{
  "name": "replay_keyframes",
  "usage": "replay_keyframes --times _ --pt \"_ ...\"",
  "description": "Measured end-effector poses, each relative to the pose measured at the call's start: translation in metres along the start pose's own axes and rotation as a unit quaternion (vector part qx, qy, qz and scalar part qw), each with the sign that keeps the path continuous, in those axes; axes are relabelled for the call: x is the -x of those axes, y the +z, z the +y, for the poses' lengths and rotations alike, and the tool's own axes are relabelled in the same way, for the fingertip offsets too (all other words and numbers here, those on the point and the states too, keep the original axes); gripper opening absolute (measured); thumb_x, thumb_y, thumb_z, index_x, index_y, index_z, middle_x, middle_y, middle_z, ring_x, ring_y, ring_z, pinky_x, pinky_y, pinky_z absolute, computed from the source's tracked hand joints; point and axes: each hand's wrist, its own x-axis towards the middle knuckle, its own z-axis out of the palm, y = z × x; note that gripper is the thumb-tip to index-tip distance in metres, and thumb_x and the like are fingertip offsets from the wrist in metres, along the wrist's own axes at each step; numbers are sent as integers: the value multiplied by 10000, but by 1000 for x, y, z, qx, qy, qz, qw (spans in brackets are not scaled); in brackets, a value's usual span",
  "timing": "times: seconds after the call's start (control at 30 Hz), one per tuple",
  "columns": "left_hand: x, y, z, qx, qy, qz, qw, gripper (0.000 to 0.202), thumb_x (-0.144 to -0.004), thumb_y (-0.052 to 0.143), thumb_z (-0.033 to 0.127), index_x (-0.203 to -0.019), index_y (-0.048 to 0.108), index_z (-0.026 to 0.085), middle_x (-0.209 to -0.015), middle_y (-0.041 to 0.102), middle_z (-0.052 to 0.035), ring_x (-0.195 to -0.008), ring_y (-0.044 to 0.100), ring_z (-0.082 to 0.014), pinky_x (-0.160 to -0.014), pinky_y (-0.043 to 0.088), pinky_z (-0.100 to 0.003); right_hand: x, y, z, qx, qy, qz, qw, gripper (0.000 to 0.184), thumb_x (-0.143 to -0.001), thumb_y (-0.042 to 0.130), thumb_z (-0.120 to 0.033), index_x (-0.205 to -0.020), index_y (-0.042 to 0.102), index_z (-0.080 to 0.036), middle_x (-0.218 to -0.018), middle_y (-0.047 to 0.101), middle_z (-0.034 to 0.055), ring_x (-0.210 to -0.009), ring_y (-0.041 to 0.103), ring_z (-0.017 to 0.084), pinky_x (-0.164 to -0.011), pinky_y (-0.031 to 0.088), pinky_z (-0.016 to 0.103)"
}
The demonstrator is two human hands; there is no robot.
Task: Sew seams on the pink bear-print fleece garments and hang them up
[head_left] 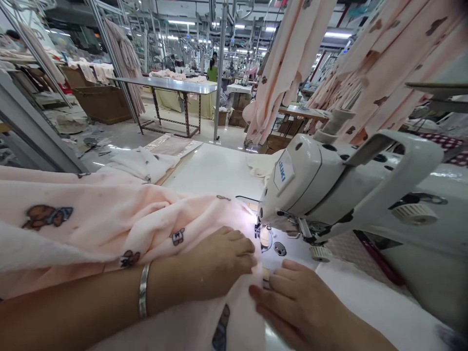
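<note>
Pale pink plush fabric (pixel 146 214) with small bear prints spreads over the left of the sewing table, its right edge running under the needle of a white sewing machine (pixel 303 170). My left hand (pixel 223 261), a silver bangle (pixel 144 291) at its wrist, rests on this fabric just left of the needle. Its fingers are curled and pressed together on the cloth; the thumb is hidden. Nearer to me, my right hand (pixel 296 297) is closed at the fabric's edge, with thumb and bent fingers on it. A light shines beside the presser foot (pixel 257 230).
White tabletop (pixel 212 168) extends behind the machine, with folded printed fabric (pixel 142 163) at its left. Pink printed cloth (pixel 281 63) hangs at the upper right. Beyond are a metal-legged table (pixel 171 85), a brown bin (pixel 100 105) and a person in green (pixel 212 73).
</note>
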Motion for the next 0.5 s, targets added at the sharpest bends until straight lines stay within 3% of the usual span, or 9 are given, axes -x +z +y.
replay_keyframes --times 0.27,0.4,0.5 --pt "-27 -1 -36 44 -30 27 998 204 -950 446 257 -867 615 176 -972 629 -27 -905 539 -163 -845 374 -320 4 13 18 78 83 68 991 210 -924 449 -209 -1097 567 -212 -606 486 -33 -529 386 139 -531 274 285" --pt "-36 -11 -38 43 -63 4 997 251 -939 451 224 -721 563 168 -787 602 -12 -774 528 -150 -751 383 -295 1 10 17 94 94 95 987 228 -914 461 -192 -1120 558 -184 -659 532 0 -595 435 156 -560 337 283" --pt "-34 -19 -30 20 -137 -9 990 198 -931 445 235 -781 554 164 -829 612 -28 -800 544 -180 -779 398 -329 -3 6 10 78 70 109 988 304 -902 502 -232 -1190 516 -137 -784 582 62 -713 502 189 -617 407 323"
